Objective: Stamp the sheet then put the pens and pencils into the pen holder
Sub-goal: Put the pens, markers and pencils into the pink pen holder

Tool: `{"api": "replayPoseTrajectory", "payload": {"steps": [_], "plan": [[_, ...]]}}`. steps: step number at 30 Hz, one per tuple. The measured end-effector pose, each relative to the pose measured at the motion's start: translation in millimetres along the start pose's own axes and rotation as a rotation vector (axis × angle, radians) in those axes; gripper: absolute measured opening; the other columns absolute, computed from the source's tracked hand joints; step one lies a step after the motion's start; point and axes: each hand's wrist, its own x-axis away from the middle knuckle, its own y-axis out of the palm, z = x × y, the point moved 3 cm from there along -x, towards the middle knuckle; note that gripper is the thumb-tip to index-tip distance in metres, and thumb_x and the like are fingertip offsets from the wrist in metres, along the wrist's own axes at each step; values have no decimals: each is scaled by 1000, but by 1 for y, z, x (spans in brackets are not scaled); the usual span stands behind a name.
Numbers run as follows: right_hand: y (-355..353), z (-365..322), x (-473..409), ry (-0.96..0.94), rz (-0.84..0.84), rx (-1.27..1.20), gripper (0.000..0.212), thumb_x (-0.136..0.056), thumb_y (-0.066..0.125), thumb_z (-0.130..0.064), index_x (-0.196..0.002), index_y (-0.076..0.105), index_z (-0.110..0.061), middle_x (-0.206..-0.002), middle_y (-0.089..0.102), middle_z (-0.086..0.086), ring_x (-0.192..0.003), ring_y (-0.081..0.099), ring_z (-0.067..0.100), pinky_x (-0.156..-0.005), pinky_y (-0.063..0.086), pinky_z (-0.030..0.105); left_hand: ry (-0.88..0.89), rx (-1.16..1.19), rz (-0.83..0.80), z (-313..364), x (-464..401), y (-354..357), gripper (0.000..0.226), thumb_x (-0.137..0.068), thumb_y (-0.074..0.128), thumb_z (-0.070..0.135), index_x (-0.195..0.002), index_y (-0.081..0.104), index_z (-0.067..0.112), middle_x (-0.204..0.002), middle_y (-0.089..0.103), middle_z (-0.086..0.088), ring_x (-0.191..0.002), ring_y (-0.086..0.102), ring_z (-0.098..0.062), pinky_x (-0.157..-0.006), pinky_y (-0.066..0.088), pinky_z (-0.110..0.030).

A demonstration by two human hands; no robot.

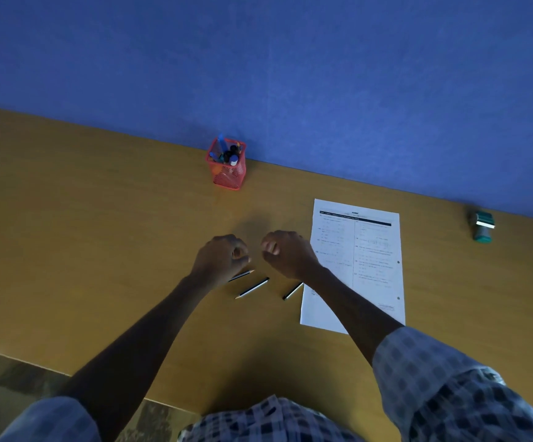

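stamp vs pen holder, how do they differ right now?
The stamp is teal and solid, lying on its side to the right of the sheet; the pen holder is red mesh, upright, left of the sheet and already holding pens. Both sit on the table near the blue wall, untouched by either hand.

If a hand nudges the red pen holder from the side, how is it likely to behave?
The pen holder is thin mesh, so probably light. It stands tall and narrow with pens sticking out above its rim, so a high push may tip it. Pushed low, it likely slides on the smooth desk.
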Motion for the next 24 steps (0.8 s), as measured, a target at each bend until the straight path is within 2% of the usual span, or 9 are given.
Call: {"api": "replayPoseTrajectory", "payload": {"steps": [3, 7, 14, 18, 22, 24], "plan": [[5, -1, 10, -21, -48, -11, 16, -77, 69, -20, -92, 71, -24, -91, 72, -8, -83, 67, 13, -78, 52, 27, 6, -47, -70, -4, 7, 7, 20, -80, 75, 33, -93, 73, 18, -101, 69, 2, -93, 64, -20, -79, 51, -33], [10, -7, 22, -70, -120, -17, 13, -75, 70, -17, -86, 72, -23, -86, 70, -8, -80, 66, 10, -76, 51, 26, 15, -84, -123, -9, 14, 14, 21, -81, 75, 35, -95, 73, 20, -102, 67, 3, -97, 62, -19, -81, 51, -35], [23, -16, 34, -180, -262, 116, 22, -79, 69, -20, -100, 74, -22, -105, 69, -7, -101, 63, 11, -89, 48, 28, 40, -121, -120, -14, 16, 23, 20, -83, 73, 34, -93, 72, 17, -102, 68, 1, -95, 65, -23, -76, 52, -36], [30, -18, 32, -233, -272, 196, 21, -85, 65, -21, -105, 73, -21, -111, 67, -4, -107, 60, 16, -93, 47, 33, 69, -125, -94, -17, 15, 25, 22, -83, 71, 39, -89, 70, 19, -96, 68, 3, -89, 65, -22, -70, 48, -31], [32, -15, 31, -247, -257, 160, 15, -86, 67, -21, -99, 74, -20, -105, 70, -3, -100, 64, 17, -88, 50, 33, 78, -43, -71, -21, 10, 20, 10, -83, 72, 27, -85, 70, 18, -88, 69, 4, -81, 67, -19, -67, 49, -28], [30, -11, 28, -206, -218, 72, 11, -84, 70, -21, -94, 74, -19, -97, 72, -4, -92, 67, 14, -83, 53, 31, 81, 77, -48, -23, 5, 11, 3, -82, 72, 18, -82, 69, 16, -75, 67, 8, -72, 66, -9, -66, 46, -23]]}}
